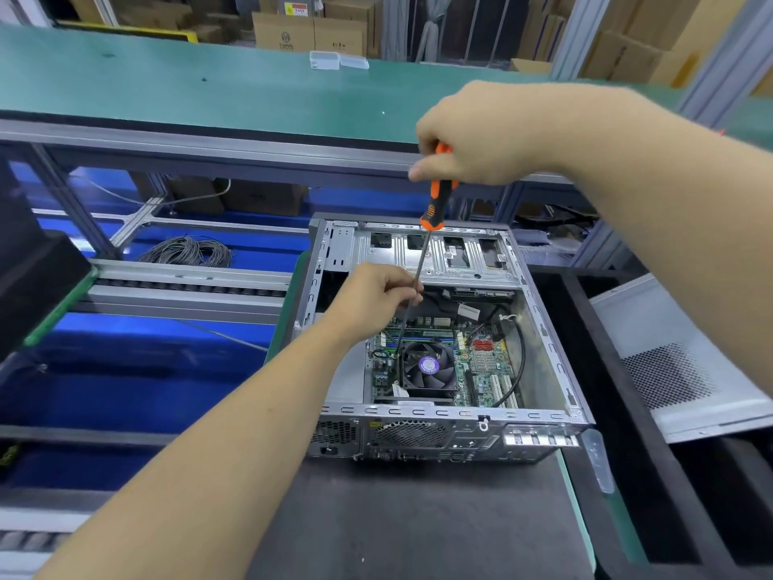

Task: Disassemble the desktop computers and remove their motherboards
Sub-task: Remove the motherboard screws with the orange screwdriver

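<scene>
Here, right hand point(481, 131) gripping orange-black screwdriver point(437, 203) handle, left hand point(372, 295) pinching its thin steel shaft, green motherboard point(481, 362) below.

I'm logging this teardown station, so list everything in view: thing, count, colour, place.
computer case: one, grey metal, open, centre
motherboard: one, green, inside case
cooler fan: one, black, purple label, on motherboard
screwdriver: one, orange-black handle, tip beside fan
side panel: one, light grey, perforated, right
cable coil: one, grey, left
cardboard boxes: several, brown, background
left hand: pinches screwdriver shaft
right hand: grips screwdriver handle
</scene>
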Demonstrator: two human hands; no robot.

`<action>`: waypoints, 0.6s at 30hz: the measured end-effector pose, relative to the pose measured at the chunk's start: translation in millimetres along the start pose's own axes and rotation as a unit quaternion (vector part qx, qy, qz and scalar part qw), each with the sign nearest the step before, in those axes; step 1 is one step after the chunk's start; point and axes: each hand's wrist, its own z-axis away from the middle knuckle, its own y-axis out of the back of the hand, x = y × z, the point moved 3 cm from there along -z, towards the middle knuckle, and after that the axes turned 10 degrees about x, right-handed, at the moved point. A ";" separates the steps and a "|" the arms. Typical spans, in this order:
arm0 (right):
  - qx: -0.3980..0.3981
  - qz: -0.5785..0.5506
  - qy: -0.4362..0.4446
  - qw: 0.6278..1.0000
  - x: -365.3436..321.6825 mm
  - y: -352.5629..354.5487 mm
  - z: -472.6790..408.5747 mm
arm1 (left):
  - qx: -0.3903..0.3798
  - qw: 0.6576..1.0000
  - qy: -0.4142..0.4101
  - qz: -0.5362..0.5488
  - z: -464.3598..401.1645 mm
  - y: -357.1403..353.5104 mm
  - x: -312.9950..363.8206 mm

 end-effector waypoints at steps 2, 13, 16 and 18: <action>-0.007 -0.103 0.046 0.994 0.3 4.8 7.1 | 0.037 0.998 -0.019 -0.038 -1.1 5.3 -0.7; 0.023 -0.098 0.016 0.995 -1.6 -4.0 5.6 | -0.012 0.998 -0.019 -0.059 6.1 -5.8 -2.4; -0.019 -0.180 0.016 0.983 2.3 1.4 9.8 | 0.020 0.998 -0.013 -0.060 5.4 -1.8 -4.3; -0.032 -0.109 -0.021 0.993 1.7 -1.1 5.9 | 0.022 0.998 -0.014 -0.061 5.8 -2.6 -2.1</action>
